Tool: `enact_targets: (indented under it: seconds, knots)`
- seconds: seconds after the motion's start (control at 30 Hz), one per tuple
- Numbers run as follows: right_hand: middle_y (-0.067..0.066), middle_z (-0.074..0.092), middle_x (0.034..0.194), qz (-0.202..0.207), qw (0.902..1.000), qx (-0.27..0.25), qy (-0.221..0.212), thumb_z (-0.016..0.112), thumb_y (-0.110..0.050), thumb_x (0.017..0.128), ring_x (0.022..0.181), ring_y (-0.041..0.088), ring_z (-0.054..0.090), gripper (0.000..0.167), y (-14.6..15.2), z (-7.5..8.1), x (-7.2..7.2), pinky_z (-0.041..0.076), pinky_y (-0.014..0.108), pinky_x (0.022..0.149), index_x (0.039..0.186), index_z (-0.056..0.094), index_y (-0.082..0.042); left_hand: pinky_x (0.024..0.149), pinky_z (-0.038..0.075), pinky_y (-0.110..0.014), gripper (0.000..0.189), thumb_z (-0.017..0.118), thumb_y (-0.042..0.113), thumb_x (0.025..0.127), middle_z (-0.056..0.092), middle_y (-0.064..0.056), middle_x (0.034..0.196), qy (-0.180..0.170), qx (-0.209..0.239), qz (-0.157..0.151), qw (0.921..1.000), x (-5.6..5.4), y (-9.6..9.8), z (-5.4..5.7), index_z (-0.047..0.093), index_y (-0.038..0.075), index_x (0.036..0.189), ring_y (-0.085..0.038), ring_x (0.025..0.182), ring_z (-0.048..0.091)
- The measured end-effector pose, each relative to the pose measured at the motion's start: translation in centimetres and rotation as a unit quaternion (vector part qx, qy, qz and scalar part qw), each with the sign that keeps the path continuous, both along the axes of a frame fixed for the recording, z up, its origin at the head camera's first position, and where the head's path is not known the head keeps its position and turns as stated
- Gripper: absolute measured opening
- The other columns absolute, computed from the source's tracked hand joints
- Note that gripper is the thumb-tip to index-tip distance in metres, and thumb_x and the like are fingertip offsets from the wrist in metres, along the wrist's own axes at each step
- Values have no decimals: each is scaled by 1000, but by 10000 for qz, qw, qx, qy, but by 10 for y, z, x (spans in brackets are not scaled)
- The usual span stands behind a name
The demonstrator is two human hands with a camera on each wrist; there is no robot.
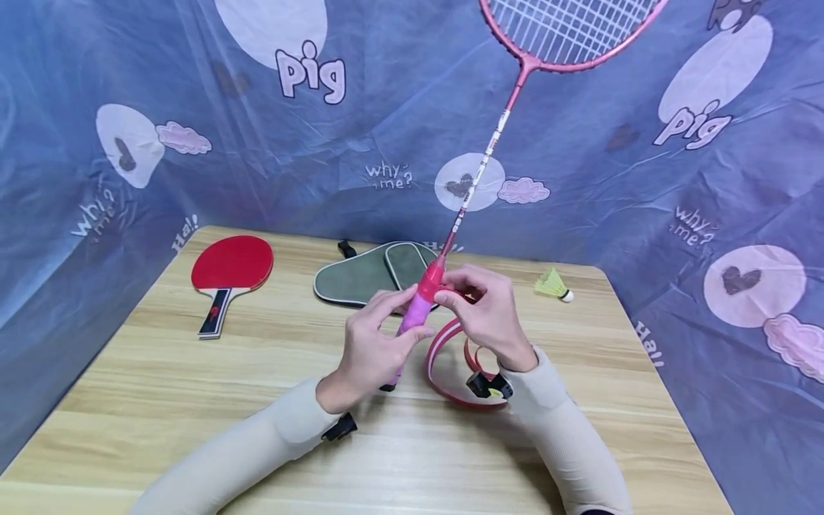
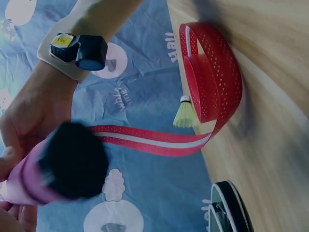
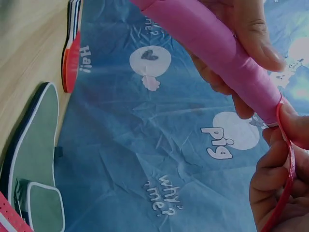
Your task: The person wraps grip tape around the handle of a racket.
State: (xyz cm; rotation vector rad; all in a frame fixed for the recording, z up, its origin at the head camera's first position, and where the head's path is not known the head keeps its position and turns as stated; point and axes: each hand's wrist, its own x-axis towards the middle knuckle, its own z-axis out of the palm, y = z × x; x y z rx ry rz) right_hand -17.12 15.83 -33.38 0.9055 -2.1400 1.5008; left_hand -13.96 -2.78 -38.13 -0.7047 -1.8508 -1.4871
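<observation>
A pink-red badminton racket is held up at a slant over the table, its strung head at the top of the head view. My left hand grips the pink-wrapped handle, thumb on one side and fingers on the other. My right hand pinches a red perforated grip tape against the top of the handle, where red covers the cone. From there the tape, with a white stripe down its back, hangs in a loose coil onto the table. The handle's black butt cap points at the left wrist camera.
On the wooden table a red table tennis paddle lies at the far left. A green paddle case is at the back middle, behind the hands. The yellow shuttlecock lies at the back right. Blue printed cloth surrounds the table.
</observation>
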Motion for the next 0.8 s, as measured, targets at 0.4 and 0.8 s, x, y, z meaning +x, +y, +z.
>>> enact_targets:
  seconds: [0.4, 0.8]
  knots:
    - [9, 76, 77, -373, 9985, 387, -35, 85, -3, 78, 57, 6, 57, 18, -4, 0, 1, 45, 18, 48, 94, 76, -3, 89, 62, -29, 48, 83, -7, 76, 71, -25, 115, -1867, 983, -1108, 9712, 1, -4, 8, 66, -7, 121, -19, 96, 74]
    - [12, 79, 95, 13, 9967, 645, -496, 82, -1, 81, 73, 6, 69, 23, 4, 7, 4, 57, 21, 61, 104, 77, -2, 89, 61, -30, 49, 76, -12, 81, 69, -35, 116, -2484, 1130, -1712, 9467, 2, -9, 10, 61, -15, 127, -15, 101, 73]
